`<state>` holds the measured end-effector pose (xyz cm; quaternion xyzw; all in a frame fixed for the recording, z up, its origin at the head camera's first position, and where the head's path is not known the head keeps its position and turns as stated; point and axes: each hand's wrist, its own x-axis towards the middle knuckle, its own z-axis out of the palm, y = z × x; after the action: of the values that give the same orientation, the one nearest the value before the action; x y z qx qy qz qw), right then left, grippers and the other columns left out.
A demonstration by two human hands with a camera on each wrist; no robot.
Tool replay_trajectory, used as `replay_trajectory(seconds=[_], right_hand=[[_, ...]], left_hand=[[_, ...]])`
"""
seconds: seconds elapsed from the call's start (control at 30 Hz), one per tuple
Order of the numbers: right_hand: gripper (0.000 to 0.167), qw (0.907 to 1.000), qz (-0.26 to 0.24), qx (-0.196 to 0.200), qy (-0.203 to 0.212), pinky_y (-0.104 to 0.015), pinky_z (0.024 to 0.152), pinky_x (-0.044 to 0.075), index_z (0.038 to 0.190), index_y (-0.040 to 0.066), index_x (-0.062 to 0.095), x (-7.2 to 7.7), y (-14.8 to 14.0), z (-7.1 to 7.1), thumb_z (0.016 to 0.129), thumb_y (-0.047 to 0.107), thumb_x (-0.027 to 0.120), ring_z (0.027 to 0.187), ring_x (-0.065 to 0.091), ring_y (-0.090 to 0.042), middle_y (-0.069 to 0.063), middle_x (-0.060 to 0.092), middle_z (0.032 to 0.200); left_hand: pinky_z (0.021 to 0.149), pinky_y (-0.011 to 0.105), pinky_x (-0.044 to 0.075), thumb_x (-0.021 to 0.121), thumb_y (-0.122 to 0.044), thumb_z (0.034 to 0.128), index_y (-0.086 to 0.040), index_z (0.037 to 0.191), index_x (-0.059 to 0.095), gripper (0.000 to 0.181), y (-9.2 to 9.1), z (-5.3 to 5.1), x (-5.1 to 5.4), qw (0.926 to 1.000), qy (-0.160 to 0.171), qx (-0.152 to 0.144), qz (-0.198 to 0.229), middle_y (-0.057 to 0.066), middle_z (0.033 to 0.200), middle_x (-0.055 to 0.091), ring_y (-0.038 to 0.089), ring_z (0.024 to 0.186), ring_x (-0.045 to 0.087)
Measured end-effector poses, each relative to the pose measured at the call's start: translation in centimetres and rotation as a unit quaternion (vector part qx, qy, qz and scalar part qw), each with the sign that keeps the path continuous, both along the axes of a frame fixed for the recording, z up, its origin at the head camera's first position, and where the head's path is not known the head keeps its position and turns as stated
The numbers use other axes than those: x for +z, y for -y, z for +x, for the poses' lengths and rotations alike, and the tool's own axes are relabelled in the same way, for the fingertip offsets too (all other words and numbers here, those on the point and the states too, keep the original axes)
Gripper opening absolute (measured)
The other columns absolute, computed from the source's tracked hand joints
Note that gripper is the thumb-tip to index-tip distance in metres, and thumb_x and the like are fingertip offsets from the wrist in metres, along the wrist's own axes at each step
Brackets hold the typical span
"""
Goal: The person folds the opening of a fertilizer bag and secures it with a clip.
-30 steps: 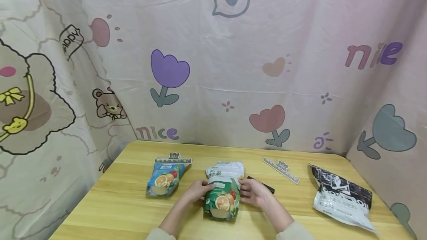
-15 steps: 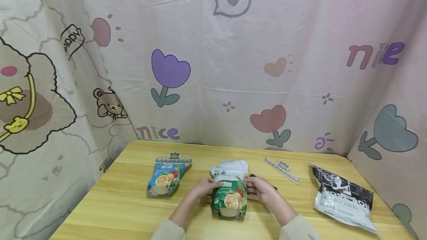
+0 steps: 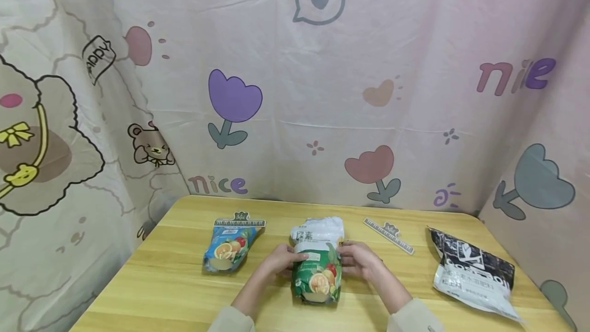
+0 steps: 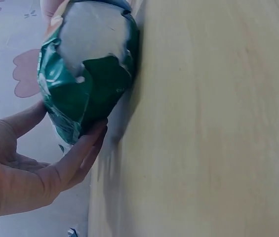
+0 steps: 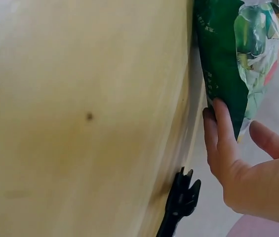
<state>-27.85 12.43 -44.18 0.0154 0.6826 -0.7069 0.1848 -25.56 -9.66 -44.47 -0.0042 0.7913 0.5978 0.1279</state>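
A green and white bag with fruit pictures [image 3: 318, 273] lies on the table in the middle, its white top pointing to the back. My left hand [image 3: 281, 260] grips its left side, the thumb on the front face; in the left wrist view the fingers of that hand [image 4: 35, 168] are under the green bag [image 4: 92, 74]. On the right side my right hand [image 3: 361, 260] holds the bag between thumb and fingers. The right wrist view has this hand [image 5: 248, 173] at the edge of the green bag [image 5: 220, 59], beside a black clip-like object [image 5: 181, 197].
A blue fruit-print bag [image 3: 228, 250] with a piano-key clip [image 3: 239, 222] across its top lies at the left. Another piano-key clip [image 3: 389, 235] rests at the back right. A black and white bag [image 3: 475, 273] lies at the far right of the wooden table [image 3: 152, 291].
Both hands and the green bag have shifted slightly to the right since a second ago. The bag's white top reaches a little further back, and the black object is now mostly hidden in the head view.
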Motion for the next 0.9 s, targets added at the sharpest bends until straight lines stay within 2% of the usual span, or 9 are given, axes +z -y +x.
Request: replay_trajectory(seconds=[0.1, 0.23, 0.33, 0.47, 0.57, 0.73, 0.9], right_hand=[[0.06, 0.9997, 0.006, -0.007, -0.023, -0.045, 0.078, 0.05, 0.13, -0.021, 0.022, 0.4, 0.0, 0.2, 0.086, 0.001, 0.056, 0.088, 0.062, -0.031, -0.021, 0.061, 0.099], [0.055, 0.9979, 0.014, -0.036, -0.052, -0.044, 0.073, 0.051, 0.129, -0.018, 0.029, 1.1, 0.2, 0.5, 0.084, -0.002, 0.057, 0.081, 0.062, -0.026, -0.023, 0.057, 0.104], [0.05, 0.995, 0.03, -0.059, -0.075, -0.043, 0.072, 0.052, 0.125, -0.015, 0.034, 1.7, 0.4, 0.8, 0.082, -0.003, 0.057, 0.081, 0.06, -0.024, -0.028, 0.052, 0.113], [0.046, 0.99, 0.064, -0.078, -0.099, -0.044, 0.074, 0.05, 0.124, -0.011, 0.037, 2.5, 0.4, 1.2, 0.084, -0.001, 0.057, 0.093, 0.057, -0.029, -0.032, 0.043, 0.125], [0.047, 0.9865, 0.081, -0.09, -0.11, -0.044, 0.077, 0.049, 0.125, -0.01, 0.037, 3.0, 0.3, 1.5, 0.084, -0.001, 0.057, 0.1, 0.054, -0.032, -0.033, 0.039, 0.128], [0.049, 0.9821, 0.085, -0.104, -0.132, -0.045, 0.079, 0.048, 0.126, -0.01, 0.036, 3.6, 0.2, 2.0, 0.082, -0.005, 0.058, 0.093, 0.057, -0.03, -0.033, 0.04, 0.126], [0.051, 0.9776, 0.077, -0.108, -0.163, -0.043, 0.08, 0.048, 0.126, -0.009, 0.038, 4.1, 0.3, 2.4, 0.079, -0.007, 0.058, 0.087, 0.059, -0.026, -0.028, 0.046, 0.121]], left_hand=[[0.064, 0.034, 0.053, 0.067, -0.014, 0.0837, 0.017, 0.102, 0.051, 0.04, -0.2, 0.1, 0.4, 0.9999, -0.014, -0.002, 0.002, 0.015, 0.084, 0.057, 0.022, 0.07, 0.06], [0.074, 0.038, 0.052, 0.069, -0.008, 0.0808, 0.022, 0.113, 0.044, 0.05, -0.6, 0.1, 1.0, 0.9992, -0.04, 0.009, 0.005, 0.028, 0.1, 0.055, 0.033, 0.087, 0.059], [0.081, 0.042, 0.048, 0.073, -0.005, 0.0763, 0.021, 0.116, 0.041, 0.058, -1.0, 0.1, 1.3, 0.9969, -0.073, 0.03, -0.007, 0.032, 0.108, 0.051, 0.04, 0.096, 0.054], [0.085, 0.048, 0.044, 0.078, -0.005, 0.0703, 0.017, 0.113, 0.044, 0.059, -1.4, 0.2, 1.6, 0.9906, -0.123, 0.051, -0.032, 0.028, 0.105, 0.054, 0.043, 0.098, 0.052], [0.084, 0.048, 0.045, 0.08, -0.005, 0.0676, 0.015, 0.112, 0.045, 0.06, -1.6, 0.3, 1.7, 0.9859, -0.153, 0.054, -0.04, 0.027, 0.105, 0.054, 0.042, 0.098, 0.052], [0.076, 0.043, 0.05, 0.081, -0.001, 0.065, 0.012, 0.113, 0.044, 0.062, -1.9, 0.4, 1.9, 0.9824, -0.179, 0.05, -0.022, 0.026, 0.108, 0.052, 0.038, 0.091, 0.057], [0.074, 0.042, 0.051, 0.081, 0.003, 0.0621, 0.007, 0.111, 0.044, 0.061, -2.1, 0.6, 2.1, 0.9794, -0.192, 0.062, -0.011, 0.022, 0.108, 0.052, 0.038, 0.092, 0.058]])
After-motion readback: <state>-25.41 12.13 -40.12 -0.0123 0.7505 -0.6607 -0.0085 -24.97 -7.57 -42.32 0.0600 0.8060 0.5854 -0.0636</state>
